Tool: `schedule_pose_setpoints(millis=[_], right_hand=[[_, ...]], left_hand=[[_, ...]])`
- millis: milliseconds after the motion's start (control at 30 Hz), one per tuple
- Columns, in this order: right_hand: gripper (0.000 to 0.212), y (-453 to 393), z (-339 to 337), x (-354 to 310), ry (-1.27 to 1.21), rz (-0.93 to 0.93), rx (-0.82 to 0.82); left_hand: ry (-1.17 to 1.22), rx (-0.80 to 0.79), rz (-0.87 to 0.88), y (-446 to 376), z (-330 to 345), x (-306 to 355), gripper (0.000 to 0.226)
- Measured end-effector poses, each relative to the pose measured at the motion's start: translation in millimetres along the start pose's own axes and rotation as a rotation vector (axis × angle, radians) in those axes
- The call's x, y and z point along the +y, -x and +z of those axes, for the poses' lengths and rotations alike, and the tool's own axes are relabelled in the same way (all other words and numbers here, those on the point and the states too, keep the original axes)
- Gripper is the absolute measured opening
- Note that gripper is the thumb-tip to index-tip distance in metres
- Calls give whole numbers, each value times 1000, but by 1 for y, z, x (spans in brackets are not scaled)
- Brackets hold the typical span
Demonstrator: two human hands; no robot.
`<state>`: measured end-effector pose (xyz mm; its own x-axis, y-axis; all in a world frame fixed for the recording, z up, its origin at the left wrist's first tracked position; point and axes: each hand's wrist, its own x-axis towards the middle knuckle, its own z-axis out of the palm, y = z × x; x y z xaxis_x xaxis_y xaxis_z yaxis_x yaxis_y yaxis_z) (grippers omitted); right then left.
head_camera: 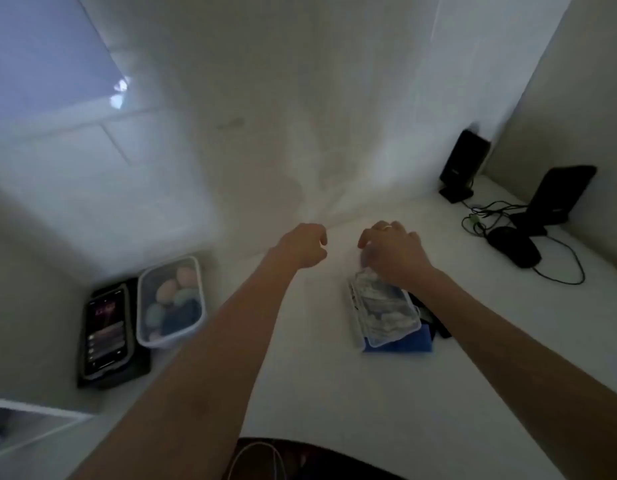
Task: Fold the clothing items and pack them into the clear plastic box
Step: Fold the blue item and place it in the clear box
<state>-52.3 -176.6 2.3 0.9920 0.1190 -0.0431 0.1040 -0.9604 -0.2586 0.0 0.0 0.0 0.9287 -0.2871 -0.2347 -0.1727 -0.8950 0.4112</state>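
- Pinching a white garment (300, 140), your left hand (305, 245) lifts it beyond the clear plastic box (383, 308).
- Your right hand (392, 252), fingers curled, hovers over that box; grip unclear.
- Box lies on the worktop (335, 393), atop blue cloth (400, 344).

Plain white desk surface (335, 393) tucked into a corner, off-white walls (265, 81) all round. Pale blue-lit window pane (40, 53) up at 10 o'clock throws cool, dim light. Two black upright speakers (463, 164) at 2 o'clock, a black computer mouse (515, 251) with tangled cables (487, 213) at 3.
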Motion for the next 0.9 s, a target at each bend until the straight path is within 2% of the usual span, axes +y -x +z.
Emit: schedule_pose_setpoints(millis=[67, 133, 267, 433, 567, 633, 733, 900], right_hand=[[24, -3, 12, 10, -59, 73, 94], [24, -4, 22, 22, -243, 150, 192], [14, -8, 33, 39, -478, 177, 268], [15, -12, 37, 46, -754, 255, 193], [14, 3, 37, 56, -967, 213, 90], [13, 21, 39, 57, -992, 206, 141], [23, 53, 43, 51, -1208, 245, 204], [21, 95, 62, 26, -1426, 273, 323]], left_hand=[[10, -20, 7, -7, 15, -10, 29], [56, -14, 26, -15, 31, -23, 29], [130, 45, 102, -30, 48, -37, 23], [195, 122, 180, -32, 62, -49, 21], [308, 235, 177, -13, 64, -62, 19], [346, 289, 163, 4, 66, -68, 19], [327, 376, 150, 34, 69, -71, 18], [417, 540, 55, 80, 84, -82, 18]])
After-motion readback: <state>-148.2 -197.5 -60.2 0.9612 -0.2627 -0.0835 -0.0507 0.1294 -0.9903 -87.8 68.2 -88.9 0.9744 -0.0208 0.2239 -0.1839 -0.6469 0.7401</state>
